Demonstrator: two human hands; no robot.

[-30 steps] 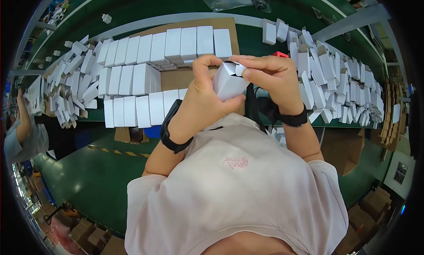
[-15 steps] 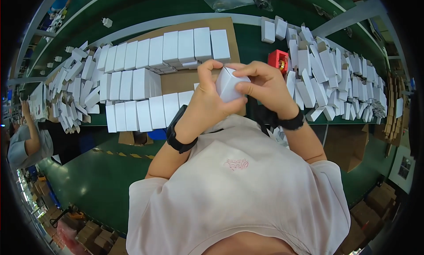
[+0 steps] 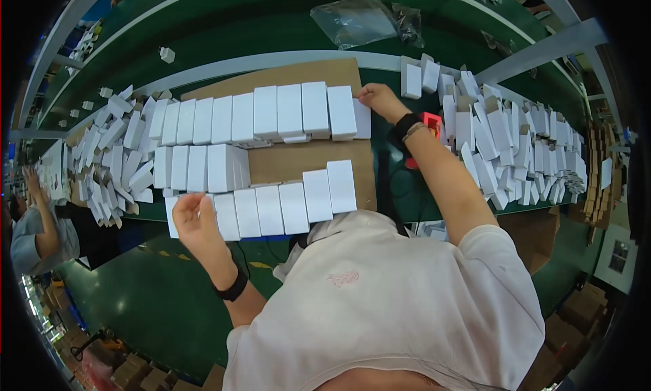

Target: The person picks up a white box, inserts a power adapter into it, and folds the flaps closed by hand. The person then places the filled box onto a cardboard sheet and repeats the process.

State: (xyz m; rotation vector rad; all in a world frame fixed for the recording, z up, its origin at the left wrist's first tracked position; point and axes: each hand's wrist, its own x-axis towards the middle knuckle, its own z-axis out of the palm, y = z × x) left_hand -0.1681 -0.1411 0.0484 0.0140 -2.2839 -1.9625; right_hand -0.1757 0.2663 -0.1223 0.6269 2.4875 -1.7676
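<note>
My right hand [image 3: 383, 101] is at the right end of the back row, its fingers pinched at the top of a white box [image 3: 363, 120]. This box stands partly behind the last box [image 3: 342, 112] of that row. Over the left end of the front row hovers my left hand [image 3: 199, 221], fingers loosely bent and apart, with nothing seen in it. It covers part of the white boxes there; whether it touches them I cannot tell. Upright white boxes stand in rows on a brown cardboard sheet [image 3: 278, 162].
Loose white cartons are heaped at the left [image 3: 112, 160] and right [image 3: 502, 140]. A red holder [image 3: 431, 125] sits beside my right forearm. Clear plastic bags [image 3: 354, 22] lie beyond the grey rail. Another person [image 3: 41, 228] is at the far left.
My hands have moved apart, from holding a white box together near my chest. The right went to the back row's right end, the left to the front row's left. Front-row boxes at right now show.
</note>
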